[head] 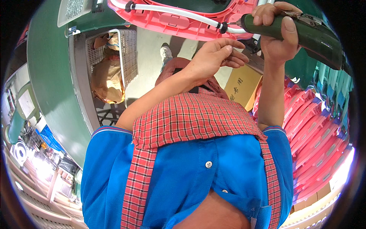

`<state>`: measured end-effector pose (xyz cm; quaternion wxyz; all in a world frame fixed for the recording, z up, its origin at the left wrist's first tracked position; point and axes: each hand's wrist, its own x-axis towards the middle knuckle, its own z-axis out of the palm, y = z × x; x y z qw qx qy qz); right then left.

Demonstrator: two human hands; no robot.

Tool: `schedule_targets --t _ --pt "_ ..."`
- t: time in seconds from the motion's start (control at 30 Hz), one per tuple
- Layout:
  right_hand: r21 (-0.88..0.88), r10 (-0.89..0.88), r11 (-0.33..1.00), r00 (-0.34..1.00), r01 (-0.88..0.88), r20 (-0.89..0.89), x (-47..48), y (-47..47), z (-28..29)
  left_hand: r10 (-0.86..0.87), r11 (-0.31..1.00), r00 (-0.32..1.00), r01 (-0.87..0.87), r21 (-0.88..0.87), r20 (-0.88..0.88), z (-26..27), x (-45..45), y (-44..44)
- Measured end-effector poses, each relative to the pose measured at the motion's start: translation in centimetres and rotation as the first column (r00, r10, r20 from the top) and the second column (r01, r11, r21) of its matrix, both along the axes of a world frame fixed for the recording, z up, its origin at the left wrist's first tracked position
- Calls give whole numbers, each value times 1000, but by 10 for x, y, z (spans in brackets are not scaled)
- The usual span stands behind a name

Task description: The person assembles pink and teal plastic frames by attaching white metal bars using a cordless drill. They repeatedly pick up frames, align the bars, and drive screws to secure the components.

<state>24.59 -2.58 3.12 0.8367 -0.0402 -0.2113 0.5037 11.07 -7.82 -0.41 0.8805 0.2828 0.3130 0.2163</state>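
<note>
My right hand (281, 48) grips a dark green electric screwdriver (311, 43) by its body, the thumb along its side. Its bit points left, with the tip at or close to a black clip (223, 27) on a white tube (177, 13). The tube runs along a pink plastic frame (174, 22) with ribs and an oval recess. Just below the frame, my left hand (213, 55) is half curled, thumb near the fingers. Whether it holds something small is hidden by the fingers.
A white basket (130, 57) with brown paper bags stands at the left, by a green worktop (51, 86). A clear tray (75, 8) of small metal parts is at the upper left. Stacked pink parts (317, 137) and a cardboard box (243, 86) are at the right.
</note>
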Motion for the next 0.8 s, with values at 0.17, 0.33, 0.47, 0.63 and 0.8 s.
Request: schedule_targets --t 0.17,0.33,0.47,0.63,0.8 --pt "-85 1 991 620 106 785 52 -5 -12 38 999 998 -36 37 -41 -6 -5 3" --pt "-215 31 943 575 255 818 12 1 -1 134 986 984 -120 117 -120 -15 -5 8" --pt "-227 97 943 450 243 888 19 4 -8 228 972 962 -217 90 -149 -13 -5 8" --pt "-90 26 991 522 96 852 30 3 -15 251 965 944 -261 -17 -212 -16 -15 13" --pt "-181 217 976 545 -119 810 58 19 -14 420 878 900 -436 -196 -119 -24 -8 11"
